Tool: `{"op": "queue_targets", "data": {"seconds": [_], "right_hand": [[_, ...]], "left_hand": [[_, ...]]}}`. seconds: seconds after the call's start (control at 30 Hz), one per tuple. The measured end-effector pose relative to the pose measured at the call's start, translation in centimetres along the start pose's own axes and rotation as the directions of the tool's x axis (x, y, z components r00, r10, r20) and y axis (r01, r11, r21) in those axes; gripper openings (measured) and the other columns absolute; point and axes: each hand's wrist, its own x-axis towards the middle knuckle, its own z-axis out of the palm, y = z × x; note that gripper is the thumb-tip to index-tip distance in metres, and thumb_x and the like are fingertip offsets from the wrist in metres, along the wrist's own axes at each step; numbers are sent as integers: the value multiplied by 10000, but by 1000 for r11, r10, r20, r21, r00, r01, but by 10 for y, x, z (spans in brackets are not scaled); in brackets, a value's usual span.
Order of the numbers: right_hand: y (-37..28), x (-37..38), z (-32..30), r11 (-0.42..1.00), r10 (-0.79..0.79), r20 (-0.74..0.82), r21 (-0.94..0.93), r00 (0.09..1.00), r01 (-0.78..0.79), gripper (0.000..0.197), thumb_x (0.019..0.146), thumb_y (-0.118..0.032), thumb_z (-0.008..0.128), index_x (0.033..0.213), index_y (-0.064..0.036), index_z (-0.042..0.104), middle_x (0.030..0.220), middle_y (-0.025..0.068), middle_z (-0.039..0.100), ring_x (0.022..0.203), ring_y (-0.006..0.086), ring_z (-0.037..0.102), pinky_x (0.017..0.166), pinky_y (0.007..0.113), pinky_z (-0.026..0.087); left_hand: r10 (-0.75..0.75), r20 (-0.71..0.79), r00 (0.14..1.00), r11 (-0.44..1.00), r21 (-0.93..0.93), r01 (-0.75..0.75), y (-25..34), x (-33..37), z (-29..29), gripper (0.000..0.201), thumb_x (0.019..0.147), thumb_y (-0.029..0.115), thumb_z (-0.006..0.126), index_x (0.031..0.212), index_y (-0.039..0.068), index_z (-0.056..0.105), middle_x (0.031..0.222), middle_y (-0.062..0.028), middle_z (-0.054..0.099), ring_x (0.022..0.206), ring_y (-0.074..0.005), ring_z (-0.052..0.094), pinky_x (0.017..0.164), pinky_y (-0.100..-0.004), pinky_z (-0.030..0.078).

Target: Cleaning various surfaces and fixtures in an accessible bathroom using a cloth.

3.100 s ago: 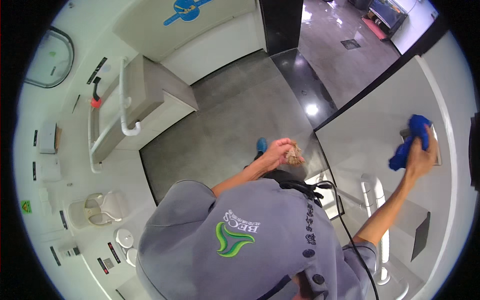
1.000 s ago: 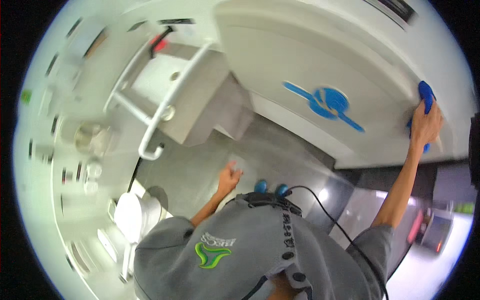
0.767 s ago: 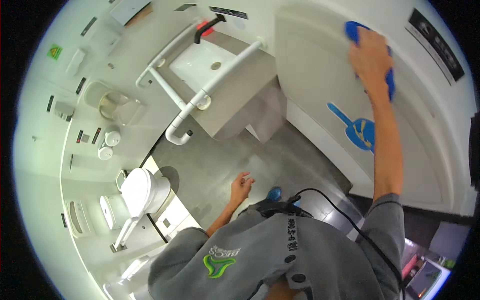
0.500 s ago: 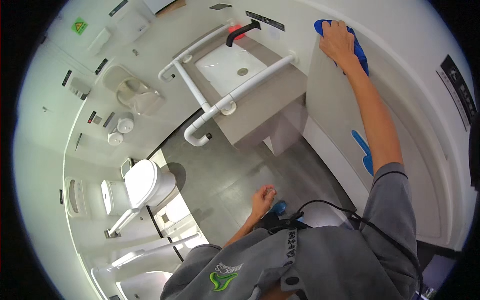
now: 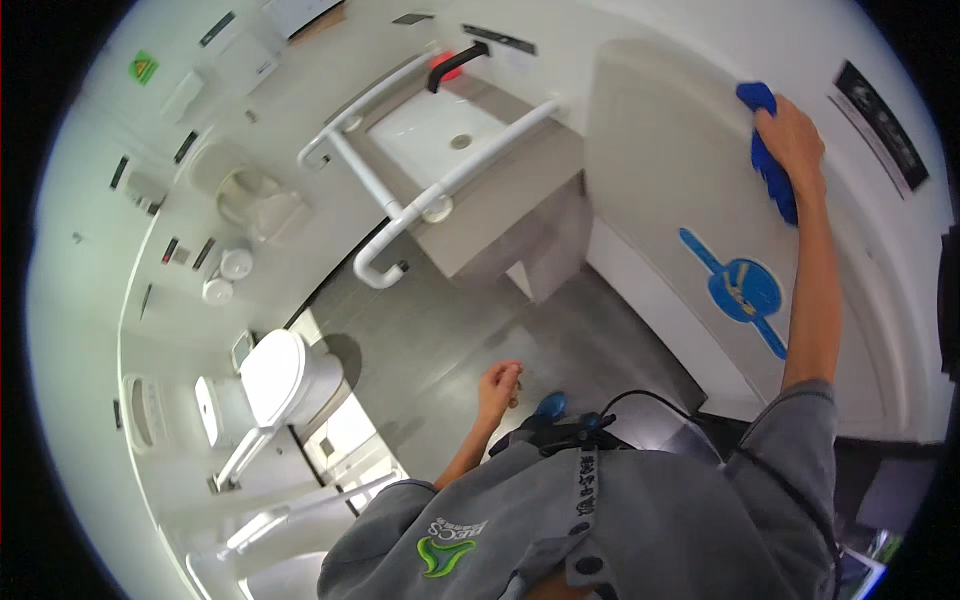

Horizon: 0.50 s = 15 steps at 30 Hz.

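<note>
My right hand grips a crumpled blue cloth and presses it on the beige panel at the right. That panel is broad, with a raised, curved rim along the wall. On its surface, nearer to me than the cloth, is a blue round piece with two straps. Low in front of my body hangs my left hand, its fingers loosely curled in and nothing visible in them. It touches nothing and is above the grey floor.
A white washbasin with a black tap sits in a counter ahead, with white grab rails around it. At the left are a white toilet and a wall-mounted child seat. A black cable crosses my front.
My right hand has wiped the cloth rightward and nearer to me across the panel. More of the blue strapped piece shows now. My left hand has shifted slightly left.
</note>
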Motion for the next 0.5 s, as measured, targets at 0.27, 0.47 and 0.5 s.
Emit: {"op": "queue_targets", "data": {"seconds": [0.27,0.47,0.5], "right_hand": [[118,-96,-55,981,177,-42,-67,983,-180,409,736,-331,452,1012,-70,603,1052,213,586,979,395,546,829,464,429],[121,-133,-61,990,122,-170,-53,978,-132,340,721,-307,481,880,-36,612,882,206,623,837,392,582,750,468,451],[108,-151,-70,990,127,-158,-45,979,-135,329,728,-302,496,888,-38,609,863,203,621,832,388,579,736,474,449]], "left_hand": [[32,212,977,999,6,-34,17,2,55,212,883,206,533,1010,39,563,686,-18,529,461,-61,432,369,-220,339],[110,350,930,994,-51,-98,81,-31,123,224,897,183,514,1057,32,553,697,12,515,469,-58,428,375,-212,325],[113,379,919,991,-108,-77,83,-37,123,227,900,180,511,1069,33,551,707,19,512,471,-60,425,379,-212,322]]}}
